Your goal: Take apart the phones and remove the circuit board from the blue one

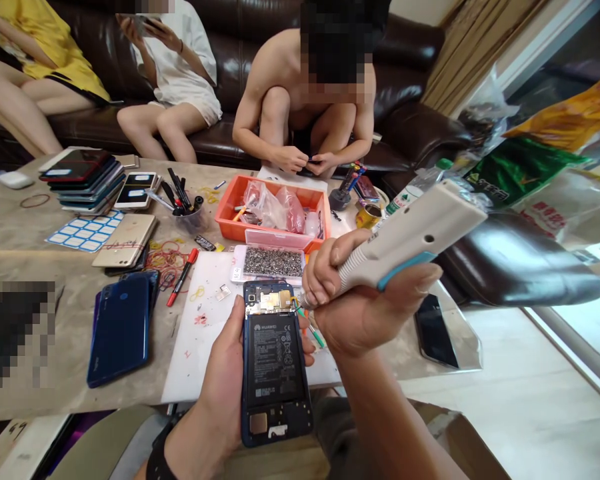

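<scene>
My left hand [223, 373] is closed around an opened phone [275, 363], its back cover off. The black battery and the metal plates at its top face up. In my right hand [360, 303] is a light grey electric screwdriver [425, 230] with a teal lever, held at a slant. Its nose points down at the phone's upper right edge; whether the tip touches is hidden by my fingers. Just behind the phone sits a clear box of tiny screws [274, 261]. A white mat [195, 353] lies beneath, with a small metal piece [223, 292] on it.
An orange bin [230, 223] holds plastic bags. On the left are stacked phones [87, 175], a blue phone [120, 327], a red marker [182, 277] and a pen cup [191, 220]. A black phone [436, 331] lies right. Across the table, a person [275, 87] handles a small object.
</scene>
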`<state>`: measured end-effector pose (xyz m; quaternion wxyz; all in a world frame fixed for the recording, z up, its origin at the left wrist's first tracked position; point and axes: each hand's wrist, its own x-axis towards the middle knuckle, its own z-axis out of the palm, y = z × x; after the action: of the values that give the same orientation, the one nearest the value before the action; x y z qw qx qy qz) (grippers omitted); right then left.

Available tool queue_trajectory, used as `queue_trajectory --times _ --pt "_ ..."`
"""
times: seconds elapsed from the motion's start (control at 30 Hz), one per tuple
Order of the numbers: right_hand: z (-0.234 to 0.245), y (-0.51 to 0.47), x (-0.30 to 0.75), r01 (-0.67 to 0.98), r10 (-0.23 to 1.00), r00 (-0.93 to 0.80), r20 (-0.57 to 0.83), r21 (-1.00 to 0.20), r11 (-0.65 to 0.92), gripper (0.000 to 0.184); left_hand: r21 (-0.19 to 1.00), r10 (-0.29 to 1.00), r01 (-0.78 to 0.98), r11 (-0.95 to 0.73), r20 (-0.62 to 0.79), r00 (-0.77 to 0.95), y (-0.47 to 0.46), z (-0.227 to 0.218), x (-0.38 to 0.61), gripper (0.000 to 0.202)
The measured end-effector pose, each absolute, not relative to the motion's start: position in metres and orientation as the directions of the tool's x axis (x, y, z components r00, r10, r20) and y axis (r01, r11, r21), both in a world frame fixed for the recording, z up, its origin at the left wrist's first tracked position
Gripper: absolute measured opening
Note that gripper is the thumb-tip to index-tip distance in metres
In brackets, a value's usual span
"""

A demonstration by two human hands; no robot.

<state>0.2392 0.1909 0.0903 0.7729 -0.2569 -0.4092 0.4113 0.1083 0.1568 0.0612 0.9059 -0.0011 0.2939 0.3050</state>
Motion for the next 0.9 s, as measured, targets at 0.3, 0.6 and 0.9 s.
queue_trajectory --times 0.3,0.6,0.9 --pt "0.0912 0.1914 0.2351 -0.429 0.847 0.336 0.412 -0.734 0.527 0.049 0.189 0.547 -0.54 0.82 -0.537 0.642 0.1584 0.0608 0.1094 0.082" --pt "0.0912 0.1905 0.2351 -0.442 0.85 0.332 0.41 -0.728 0.524 0.047 0.183 0.559 -0.554 0.812 -0.517 0.649 0.1571 0.0593 0.1091 0.081" --pt "0.0935 0.1894 0.2308 -0.369 0.847 0.334 0.414 -0.77 0.521 0.055 0.211 0.57 -0.555 0.804 -0.536 0.622 0.1578 0.059 0.1107 0.082"
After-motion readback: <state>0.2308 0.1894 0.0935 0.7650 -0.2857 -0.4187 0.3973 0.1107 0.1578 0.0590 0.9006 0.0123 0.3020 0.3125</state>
